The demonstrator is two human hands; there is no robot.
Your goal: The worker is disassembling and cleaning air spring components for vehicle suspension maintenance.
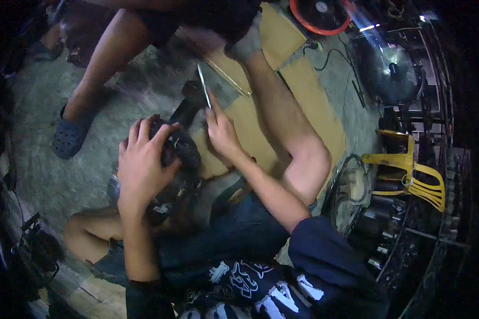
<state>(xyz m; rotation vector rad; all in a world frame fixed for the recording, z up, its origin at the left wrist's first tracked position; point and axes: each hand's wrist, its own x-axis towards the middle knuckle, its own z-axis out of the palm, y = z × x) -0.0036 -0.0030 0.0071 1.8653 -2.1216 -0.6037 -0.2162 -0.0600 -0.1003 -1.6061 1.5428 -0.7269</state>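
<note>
My left hand (141, 162) lies over a dark, greasy, rounded machine part (185, 151), its fingers curled over the top edge. The part sits between my legs; its exact kind cannot be made out. To the right, my right hand (222, 130) is closed around a thin, flat, silvery metal tool (203, 85) that points up and away. The tool's tip is apart from the machine part, and its lower end is hidden in my fingers. A dark bar-like piece (185, 109) lies just beyond the machine part.
Flattened cardboard (298, 101) covers part of the concrete floor (42, 133). A thin rod (229, 77) lies ahead. Another person's leg with a blue clog (71, 137) is at the far left. On the right are a fan (394, 69), a yellow plastic chair (399, 159) and a red-rimmed wheel (320, 32).
</note>
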